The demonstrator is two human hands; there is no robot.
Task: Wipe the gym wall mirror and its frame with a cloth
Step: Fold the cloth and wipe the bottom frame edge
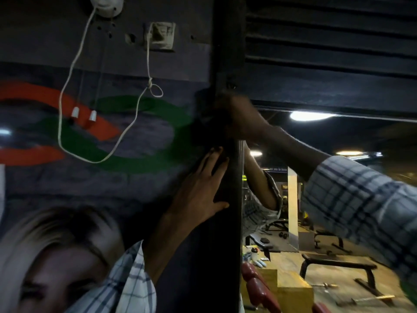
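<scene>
The wall mirror [338,199] fills the right side and reflects benches and ceiling lights. Its black frame [232,245] runs up the middle as a dark vertical post. My left hand [203,190] rests flat on the frame's left face, fingers spread and straight. Higher up, my right hand [239,118] is blurred and grips a dark cloth [208,109] against the top of the frame, near the mirror's upper left corner. The cloth is hard to tell apart from the dark frame.
A painted wall [90,132] lies left of the frame, with a white cable [67,82] hanging in a loop from a socket [162,36]. A dark slatted panel [327,30] sits above the mirror. A poster of a face [56,263] is at lower left.
</scene>
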